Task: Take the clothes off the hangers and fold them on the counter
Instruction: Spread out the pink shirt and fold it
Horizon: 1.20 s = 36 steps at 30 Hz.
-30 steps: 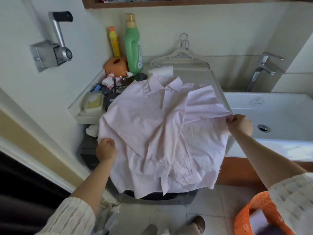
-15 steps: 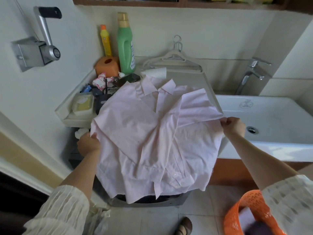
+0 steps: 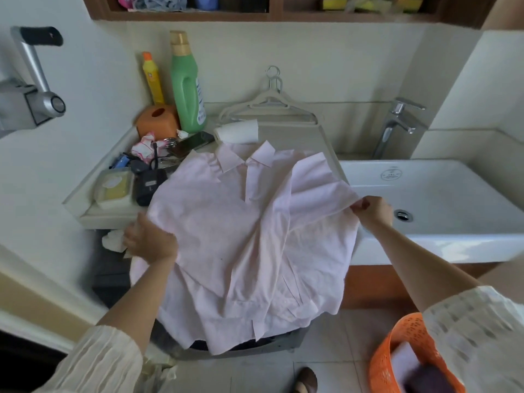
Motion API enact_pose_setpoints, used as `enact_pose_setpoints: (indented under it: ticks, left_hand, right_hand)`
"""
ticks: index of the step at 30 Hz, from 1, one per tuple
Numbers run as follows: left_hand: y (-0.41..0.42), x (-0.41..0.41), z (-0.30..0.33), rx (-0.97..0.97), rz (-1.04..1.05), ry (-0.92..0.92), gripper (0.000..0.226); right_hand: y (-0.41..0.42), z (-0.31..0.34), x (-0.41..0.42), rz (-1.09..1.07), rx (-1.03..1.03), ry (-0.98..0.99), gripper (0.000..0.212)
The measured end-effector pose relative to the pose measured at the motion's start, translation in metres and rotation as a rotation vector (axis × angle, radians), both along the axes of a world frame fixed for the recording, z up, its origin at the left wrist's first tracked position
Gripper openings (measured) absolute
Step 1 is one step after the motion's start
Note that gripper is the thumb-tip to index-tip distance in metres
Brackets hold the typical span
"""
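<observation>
Fingers of the right hand (image 3: 373, 211) pinch the edge of a pink shirt (image 3: 249, 236) at centre right of the frame, drawing the folded-in sleeve panel taut toward the sink (image 3: 442, 194). The left hand (image 3: 150, 241), at centre left, curls round the opposite side seam, its fingertips hidden under the cloth. Holding both edges at once appears meant to keep the fabric square and flat while the sides are brought in.

The shirt lies front-up in the middle of the frame, collar pointing to the wall, its upper half spread on the pale table (image 3: 85, 214) and its lower half draped over the front edge, above a dark appliance that shows only partly beneath the hem. It is already off its hanger; judged from the overlap on the right side, the fold is in its early stage, with the left side and the hem not yet turned.

Two empty hangers (image 3: 269, 104) lean against the back wall in the upper centre, set out of the way behind the collar, beside a white folded cloth (image 3: 236, 131). A green bottle (image 3: 187, 86), a yellow bottle (image 3: 153, 78) and an orange tissue box (image 3: 157, 120) crowd the upper left corner of the table with small clutter, leaving the shirt little room there. An orange basket (image 3: 397, 347) holding more laundry sits at lower right, near the right sleeve.
</observation>
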<state>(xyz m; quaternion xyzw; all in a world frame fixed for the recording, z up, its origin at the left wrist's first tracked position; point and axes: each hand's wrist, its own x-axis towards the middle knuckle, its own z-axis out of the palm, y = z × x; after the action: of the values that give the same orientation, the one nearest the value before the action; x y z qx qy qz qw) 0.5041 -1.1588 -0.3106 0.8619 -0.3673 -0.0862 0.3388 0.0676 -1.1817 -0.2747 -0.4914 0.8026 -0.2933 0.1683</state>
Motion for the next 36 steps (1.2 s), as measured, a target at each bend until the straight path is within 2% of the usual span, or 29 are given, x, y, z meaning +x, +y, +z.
enact_pose_setpoints:
  ticks: [3,5,6,7,9,11,14,15,17,18,19,21,26,32,36]
  left_hand:
    - [0.005,-0.073,0.010,-0.199,-0.178,-0.142,0.067]
    - [0.015,-0.130,0.008,-0.365,-0.500,-0.197,0.047]
    - [0.022,-0.157,0.005,-0.414,-0.687,-0.170,0.035]
    - [0.031,-0.182,0.000,-0.388,-0.849,-0.097,0.025]
    - [0.047,-0.231,-0.009,-0.136,-1.037,0.040,0.016]
    - [0.055,-0.271,-0.026,0.094,-1.032,-0.009,0.032]
    - [0.050,-0.302,-0.054,0.318,-0.936,-0.299,0.060]
    - [0.047,-0.308,-0.061,0.340,-0.927,-0.407,0.060]
    - [0.044,-0.305,-0.068,0.169,-0.996,-0.517,0.038]
    - [0.042,-0.308,-0.071,0.053,-1.041,-0.516,0.029]
    - [0.043,-0.304,-0.075,-0.006,-1.075,-0.480,0.029]
    - [0.046,-0.302,-0.077,-0.013,-1.062,-0.300,0.023]
    - [0.057,-0.288,-0.060,-0.123,-0.921,-0.097,0.021]
    - [0.052,-0.260,-0.026,-0.210,-0.830,-0.080,0.021]
    - [0.053,-0.241,-0.014,-0.131,-0.837,-0.088,0.020]
  right_hand:
    - [0.006,0.005,-0.001,0.059,0.016,-0.026,0.033]
    - [0.011,0.005,-0.007,0.105,0.058,-0.019,0.028]
    - [0.013,0.004,-0.009,0.140,0.085,-0.007,0.029]
    - [0.015,0.004,-0.010,0.171,0.113,0.003,0.030]
    - [0.014,0.005,-0.012,0.192,0.149,0.004,0.031]
    - [0.011,0.006,-0.016,0.206,0.165,-0.002,0.032]
    - [0.007,0.007,-0.027,0.282,0.193,0.000,0.031]
    - [0.005,0.007,-0.034,0.322,0.197,0.011,0.030]
    - [0.002,0.009,-0.036,0.385,0.181,0.045,0.032]
    - [-0.002,0.011,-0.043,0.400,0.160,0.063,0.037]
    - [-0.005,0.009,-0.047,0.409,0.151,0.079,0.040]
    - [-0.009,0.006,-0.059,0.432,0.155,0.093,0.038]
    - [-0.017,0.002,-0.075,0.475,0.159,0.090,0.035]
    - [-0.025,0.002,-0.076,0.482,0.134,0.039,0.030]
    - [-0.031,0.009,-0.079,0.503,0.110,0.074,0.025]
